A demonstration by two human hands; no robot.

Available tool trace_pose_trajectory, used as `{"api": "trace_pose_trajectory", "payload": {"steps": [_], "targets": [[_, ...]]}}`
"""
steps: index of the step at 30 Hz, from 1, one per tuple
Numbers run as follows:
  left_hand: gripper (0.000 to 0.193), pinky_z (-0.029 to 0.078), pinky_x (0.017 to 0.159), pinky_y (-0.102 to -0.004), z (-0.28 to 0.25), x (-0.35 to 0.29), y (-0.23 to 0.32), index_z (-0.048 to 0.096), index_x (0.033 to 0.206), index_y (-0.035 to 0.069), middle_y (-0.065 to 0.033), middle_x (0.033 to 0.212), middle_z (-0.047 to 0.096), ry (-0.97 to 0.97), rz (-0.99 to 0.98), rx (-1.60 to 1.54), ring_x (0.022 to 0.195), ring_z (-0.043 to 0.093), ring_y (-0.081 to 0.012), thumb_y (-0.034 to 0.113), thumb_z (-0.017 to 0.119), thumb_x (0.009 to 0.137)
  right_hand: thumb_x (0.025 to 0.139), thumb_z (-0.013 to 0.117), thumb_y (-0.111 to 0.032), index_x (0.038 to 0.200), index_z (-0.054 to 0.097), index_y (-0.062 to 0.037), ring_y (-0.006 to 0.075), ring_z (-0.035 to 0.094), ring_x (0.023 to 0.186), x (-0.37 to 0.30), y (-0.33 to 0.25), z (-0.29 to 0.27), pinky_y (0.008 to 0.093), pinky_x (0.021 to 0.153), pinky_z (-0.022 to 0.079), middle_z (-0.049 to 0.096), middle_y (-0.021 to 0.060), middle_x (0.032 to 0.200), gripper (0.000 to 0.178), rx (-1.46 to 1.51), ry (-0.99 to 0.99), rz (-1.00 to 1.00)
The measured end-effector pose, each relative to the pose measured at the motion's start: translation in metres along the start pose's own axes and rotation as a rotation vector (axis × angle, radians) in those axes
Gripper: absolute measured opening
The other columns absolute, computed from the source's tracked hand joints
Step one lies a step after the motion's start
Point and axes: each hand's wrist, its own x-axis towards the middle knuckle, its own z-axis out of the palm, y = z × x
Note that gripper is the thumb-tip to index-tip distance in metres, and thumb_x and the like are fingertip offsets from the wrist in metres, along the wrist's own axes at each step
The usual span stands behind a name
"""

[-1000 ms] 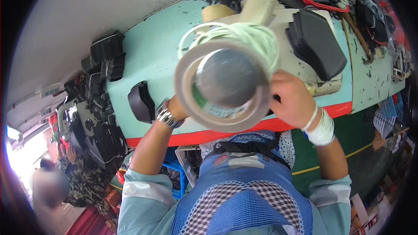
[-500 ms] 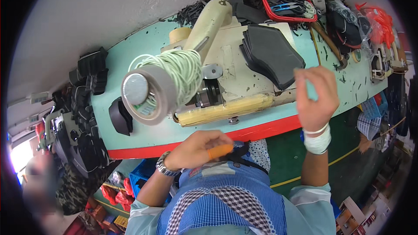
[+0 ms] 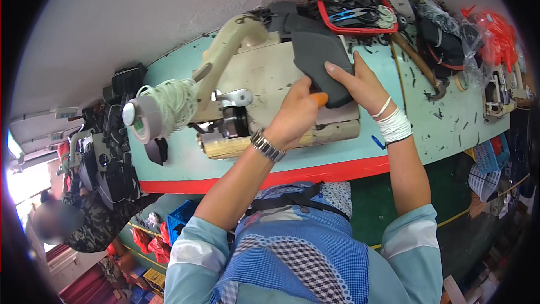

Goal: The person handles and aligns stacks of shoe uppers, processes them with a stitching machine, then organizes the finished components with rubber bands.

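Dark grey, shield-shaped panels [image 3: 322,50] lie stacked on the cream bed of a machine [image 3: 256,70]. At the stack's near left edge, my left hand [image 3: 295,114] grips with curled fingers; it wears an orange finger cover and a metal watch. My right hand [image 3: 364,85] holds the right edge, its thumb on top and its other fingers partly hidden beside the panels. White wrapping circles the right wrist. Left of the stack, the machine's arm [image 3: 233,36] carries a bundle of pale green cord [image 3: 174,101] and a roll of tape [image 3: 145,118].
A red-rimmed basket [image 3: 360,31] with black strips and blue-handled snips stands at the back. A hammer [image 3: 419,62] lies to the right, near a red plastic bag [image 3: 495,39]. Black curved pieces [image 3: 157,151] sit at the table's left. Another person [image 3: 87,222] is at far left.
Both hands have come forward onto the stack: the left from near my waist, the right from beside the panels. My view has shifted, so the machine's arm appears further left.
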Motion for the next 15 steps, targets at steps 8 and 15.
{"api": "trace_pose_trajectory", "payload": {"steps": [8,15], "targets": [[0.024,0.05,0.078,-0.0277,-0.009,-0.051,-0.018,0.06,0.108,-0.005,-0.0115,0.099,0.064,-0.133,-0.049,0.23,0.09,0.061,-0.0156,0.011,0.055,0.091,0.083,0.066,-0.026,0.103,0.059,0.0131,0.0128,0.059,0.077,-0.03,0.07,-0.098,0.0249,0.072,0.048,0.065,0.0109,0.089,0.045,0.317,0.133,0.077],[0.026,0.052,0.072,-0.0264,-0.111,-0.175,-0.107,0.062,0.107,-0.004,-0.0087,0.096,0.064,0.458,-0.25,0.1,0.086,0.061,-0.0125,0.016,0.056,0.092,0.081,0.069,-0.025,0.106,0.059,0.0117,0.0197,0.061,0.085,-0.062,0.16,-0.035,0.0307,0.077,0.049,0.066,0.0173,0.096,0.045,0.182,0.072,0.275]]}}
